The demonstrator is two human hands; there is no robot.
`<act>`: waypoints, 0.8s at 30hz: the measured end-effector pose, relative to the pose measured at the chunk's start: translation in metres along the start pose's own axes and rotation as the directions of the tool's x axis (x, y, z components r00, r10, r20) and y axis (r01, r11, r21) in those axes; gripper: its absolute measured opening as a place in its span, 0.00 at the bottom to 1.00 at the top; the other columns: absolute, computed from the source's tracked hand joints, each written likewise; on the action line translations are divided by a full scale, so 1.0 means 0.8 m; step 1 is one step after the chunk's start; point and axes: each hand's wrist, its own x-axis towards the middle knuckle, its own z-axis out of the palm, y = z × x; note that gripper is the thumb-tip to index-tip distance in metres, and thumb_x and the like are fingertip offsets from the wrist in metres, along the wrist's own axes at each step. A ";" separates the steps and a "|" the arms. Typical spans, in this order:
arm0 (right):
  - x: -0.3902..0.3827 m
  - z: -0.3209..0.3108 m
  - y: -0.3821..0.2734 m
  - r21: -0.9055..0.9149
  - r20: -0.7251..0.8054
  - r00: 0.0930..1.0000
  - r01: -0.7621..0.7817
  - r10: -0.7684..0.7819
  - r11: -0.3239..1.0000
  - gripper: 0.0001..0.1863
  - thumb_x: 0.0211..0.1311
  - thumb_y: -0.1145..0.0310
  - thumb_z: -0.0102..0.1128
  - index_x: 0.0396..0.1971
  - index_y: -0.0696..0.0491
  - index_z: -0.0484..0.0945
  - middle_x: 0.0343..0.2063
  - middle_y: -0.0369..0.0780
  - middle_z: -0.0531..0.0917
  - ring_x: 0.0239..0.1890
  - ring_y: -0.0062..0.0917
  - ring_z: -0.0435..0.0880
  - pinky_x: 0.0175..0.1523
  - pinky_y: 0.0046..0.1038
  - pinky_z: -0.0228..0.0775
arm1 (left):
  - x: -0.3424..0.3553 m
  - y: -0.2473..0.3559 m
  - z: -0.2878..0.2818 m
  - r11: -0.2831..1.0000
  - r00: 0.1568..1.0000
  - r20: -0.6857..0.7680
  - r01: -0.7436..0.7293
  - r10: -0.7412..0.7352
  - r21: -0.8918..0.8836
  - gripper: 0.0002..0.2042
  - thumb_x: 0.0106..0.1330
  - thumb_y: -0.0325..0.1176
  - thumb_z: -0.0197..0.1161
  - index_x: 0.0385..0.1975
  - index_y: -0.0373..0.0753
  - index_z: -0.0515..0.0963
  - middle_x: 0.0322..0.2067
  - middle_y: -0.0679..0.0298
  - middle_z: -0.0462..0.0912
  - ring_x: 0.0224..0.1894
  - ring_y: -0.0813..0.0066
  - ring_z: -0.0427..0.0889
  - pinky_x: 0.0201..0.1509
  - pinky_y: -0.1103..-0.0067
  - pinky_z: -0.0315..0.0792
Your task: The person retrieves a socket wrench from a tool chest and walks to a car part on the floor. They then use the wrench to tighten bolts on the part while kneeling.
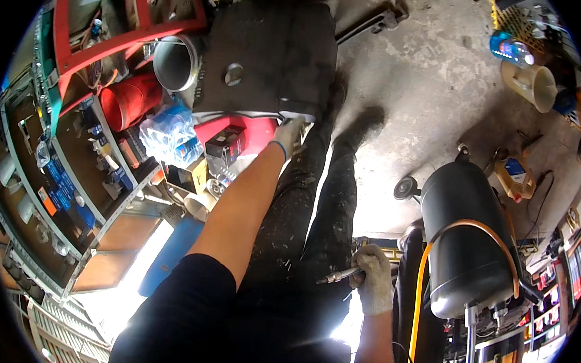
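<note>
A large dark flat panel [272, 54] with a round hole lies ahead of me, left of centre. My left hand [292, 135], in a pale work glove, is at its near edge, the fingers closed there and partly hidden. In my gloved right hand [374, 274], held low beside my leg, is a slim metal tool [339, 275] with a narrow tip pointing left. My right fingers are wrapped round its body, which hides what kind of tool it is. Under the panel's near edge shows a red surface [257, 133], with a dark box [225, 145] beside it.
To the right stands a black air tank [464, 232] with a wheel and an orange hose [420, 302]. A yellowish bottle [515, 178] lies beyond it. Shelves [70, 188], a red bucket [126, 101] and a metal bucket [174, 64] crowd the left.
</note>
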 end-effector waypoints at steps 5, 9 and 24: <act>0.037 -0.029 -0.005 -0.047 0.009 0.999 -0.031 0.031 0.998 0.07 0.64 0.68 0.64 0.35 0.55 0.78 0.24 0.35 0.77 0.17 0.14 0.70 0.19 0.17 0.62 | 0.071 0.036 -0.020 0.870 0.997 -0.080 -0.058 0.021 -0.490 0.13 0.68 0.45 0.64 0.43 0.42 0.81 0.43 0.59 0.81 0.46 0.59 0.80 0.54 0.58 0.79; 0.043 -0.045 -0.010 -0.086 -0.010 0.999 0.036 -0.037 0.996 0.09 0.62 0.65 0.65 0.34 0.54 0.77 0.23 0.32 0.76 0.16 0.12 0.69 0.18 0.17 0.62 | 0.063 0.063 -0.064 0.709 0.995 0.051 -0.029 0.091 -0.705 0.11 0.72 0.41 0.62 0.31 0.41 0.82 0.30 0.58 0.83 0.37 0.59 0.83 0.45 0.59 0.82; 0.040 -0.043 -0.035 -0.191 -0.057 0.982 0.167 -0.181 0.967 0.11 0.64 0.65 0.66 0.37 0.57 0.79 0.20 0.30 0.74 0.13 0.12 0.70 0.15 0.19 0.66 | 0.013 0.463 -0.057 0.628 0.507 0.468 -0.765 0.724 -0.143 0.12 0.78 0.35 0.54 0.51 0.36 0.81 0.37 0.60 0.88 0.42 0.60 0.87 0.57 0.69 0.82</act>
